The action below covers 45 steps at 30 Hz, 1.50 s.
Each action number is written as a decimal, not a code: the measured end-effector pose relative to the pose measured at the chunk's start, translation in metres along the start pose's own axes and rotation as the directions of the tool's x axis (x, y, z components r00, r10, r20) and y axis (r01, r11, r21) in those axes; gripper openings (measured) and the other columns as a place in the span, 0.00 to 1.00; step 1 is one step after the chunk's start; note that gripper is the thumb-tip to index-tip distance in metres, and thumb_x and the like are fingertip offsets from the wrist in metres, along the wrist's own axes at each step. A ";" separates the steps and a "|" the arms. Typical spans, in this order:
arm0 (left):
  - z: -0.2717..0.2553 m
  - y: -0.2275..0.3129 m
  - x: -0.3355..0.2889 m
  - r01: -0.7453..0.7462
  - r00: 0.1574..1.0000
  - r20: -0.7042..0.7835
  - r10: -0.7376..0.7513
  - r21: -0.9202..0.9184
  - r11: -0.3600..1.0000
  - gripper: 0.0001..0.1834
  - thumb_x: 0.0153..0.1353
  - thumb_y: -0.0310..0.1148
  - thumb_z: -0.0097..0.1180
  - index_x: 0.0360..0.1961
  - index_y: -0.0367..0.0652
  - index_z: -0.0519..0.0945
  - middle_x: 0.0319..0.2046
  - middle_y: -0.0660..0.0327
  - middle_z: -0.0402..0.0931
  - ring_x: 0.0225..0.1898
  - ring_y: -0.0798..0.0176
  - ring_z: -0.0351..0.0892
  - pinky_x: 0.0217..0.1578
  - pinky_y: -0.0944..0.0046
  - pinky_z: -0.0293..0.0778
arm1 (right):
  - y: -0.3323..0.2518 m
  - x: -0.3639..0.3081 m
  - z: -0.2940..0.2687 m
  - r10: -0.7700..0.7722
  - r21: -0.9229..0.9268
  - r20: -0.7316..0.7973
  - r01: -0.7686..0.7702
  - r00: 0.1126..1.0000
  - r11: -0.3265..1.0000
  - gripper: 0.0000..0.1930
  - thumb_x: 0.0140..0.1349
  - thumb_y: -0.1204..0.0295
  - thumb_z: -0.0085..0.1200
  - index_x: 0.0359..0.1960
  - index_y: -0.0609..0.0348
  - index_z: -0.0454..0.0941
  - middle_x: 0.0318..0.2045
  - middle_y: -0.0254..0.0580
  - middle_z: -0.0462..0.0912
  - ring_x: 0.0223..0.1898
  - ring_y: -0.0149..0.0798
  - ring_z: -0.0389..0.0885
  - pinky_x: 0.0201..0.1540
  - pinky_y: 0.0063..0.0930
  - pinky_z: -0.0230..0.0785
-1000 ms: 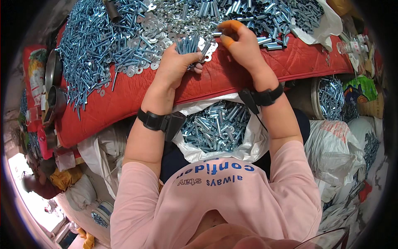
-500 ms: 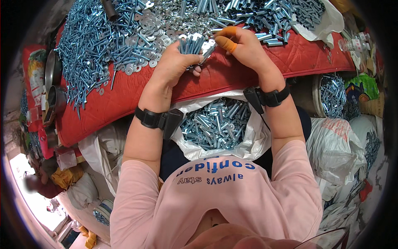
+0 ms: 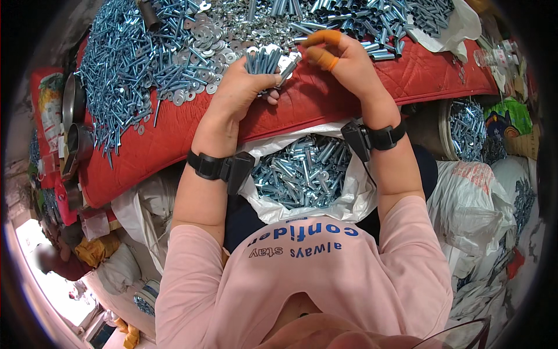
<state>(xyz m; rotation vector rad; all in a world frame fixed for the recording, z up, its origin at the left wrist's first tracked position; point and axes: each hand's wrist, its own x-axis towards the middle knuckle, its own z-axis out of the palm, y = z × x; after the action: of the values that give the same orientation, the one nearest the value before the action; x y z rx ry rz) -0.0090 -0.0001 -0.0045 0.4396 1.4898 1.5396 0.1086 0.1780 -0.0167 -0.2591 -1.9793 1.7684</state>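
Observation:
My left hand (image 3: 244,84) is closed round a bunch of bluish zinc-coated bolts (image 3: 264,63), thumb across the front, shanks pointing up. One tube-like metal piece (image 3: 288,70) leans out of the bunch on its right side. Orange covers sit on the thumb and forefinger of my right hand (image 3: 343,58), which hovers just right of the bunch. Its thumb and forefinger are apart, and I see nothing between them. Beyond the hands lie a heap of flat washers (image 3: 210,35), small shiny metal parts (image 3: 261,26) and metal sleeves (image 3: 349,20).
A red quilted cover (image 3: 325,104) lies under the heaps. Long bolts (image 3: 125,70) are piled at left. Between my arms, an open white sack (image 3: 360,198) holds assembled-looking fasteners (image 3: 302,171). A tub of bolts (image 3: 444,131) lies at right, near white sacks (image 3: 471,203).
My right thumb and forefinger have drawn slightly apart, and that hand has shifted a little farther away. My left hand, still round the bolts, has moved slightly left.

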 end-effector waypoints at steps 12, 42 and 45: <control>-0.001 -0.004 -0.001 -0.005 1.000 -0.004 0.005 0.065 0.998 0.11 0.50 0.23 0.59 0.35 0.36 0.74 0.25 0.59 0.76 0.20 0.66 0.76 0.22 0.68 0.76 | -0.006 -0.003 -0.004 0.244 -0.213 0.023 -0.234 0.969 0.949 0.10 0.54 0.70 0.62 0.36 0.60 0.81 0.28 0.35 0.82 0.29 0.25 0.77 0.32 0.19 0.70; 0.006 0.000 -0.001 -0.012 1.000 0.013 0.013 -0.063 0.998 0.09 0.54 0.27 0.57 0.35 0.34 0.77 0.24 0.60 0.77 0.19 0.70 0.74 0.19 0.72 0.71 | 0.002 0.003 0.020 -0.024 -0.456 -0.153 -0.049 0.988 0.889 0.07 0.51 0.69 0.61 0.32 0.55 0.84 0.30 0.40 0.83 0.29 0.35 0.80 0.34 0.26 0.71; 0.004 -0.001 0.002 -0.009 1.000 0.016 0.010 -0.057 0.998 0.08 0.53 0.26 0.59 0.34 0.35 0.77 0.24 0.60 0.78 0.19 0.71 0.74 0.19 0.72 0.71 | 0.000 0.003 0.022 0.058 -0.279 -0.172 -0.105 0.983 0.955 0.08 0.52 0.71 0.61 0.34 0.59 0.83 0.28 0.39 0.83 0.27 0.30 0.79 0.32 0.23 0.71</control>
<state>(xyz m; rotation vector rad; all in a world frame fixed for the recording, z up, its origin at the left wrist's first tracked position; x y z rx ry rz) -0.0062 0.0041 -0.0055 0.4256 1.4292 1.5785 0.0959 0.1595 -0.0175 -0.5699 -2.1265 1.4500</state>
